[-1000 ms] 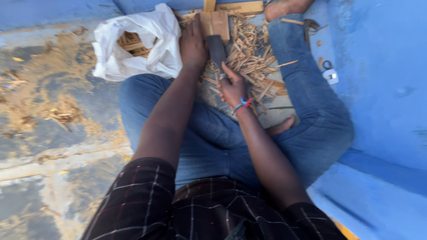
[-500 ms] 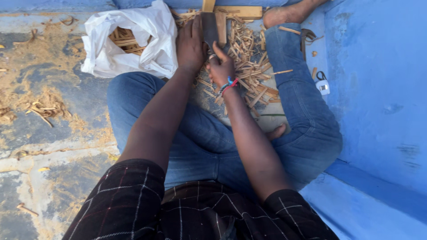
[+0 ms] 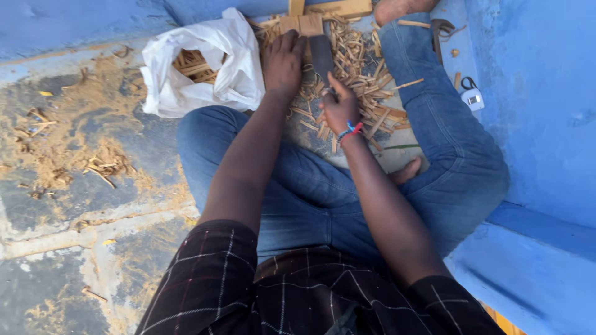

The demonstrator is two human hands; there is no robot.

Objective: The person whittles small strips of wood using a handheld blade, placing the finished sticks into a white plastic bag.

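I sit cross-legged in blue jeans on the floor. My left hand [image 3: 284, 62] presses down on a small upright block of wood [image 3: 302, 25] near the top of the view. My right hand [image 3: 339, 105], with a coloured bracelet at the wrist, grips the handle of a broad dark blade [image 3: 321, 54]. The blade stands just right of my left hand, against the block. A heap of thin wood splinters [image 3: 360, 68] lies around both hands, between my knees.
A white plastic bag [image 3: 214, 68] holding wood sticks lies left of my left hand. Sawdust and chips cover the concrete floor [image 3: 81, 155] on the left. A blue wall [image 3: 540, 93] rises on the right, with a small white object [image 3: 473, 98] at its foot.
The view has shifted, so hands and bag sit further right in the frame. My right hand has moved slightly down from the block; my left hand stays on the wood.
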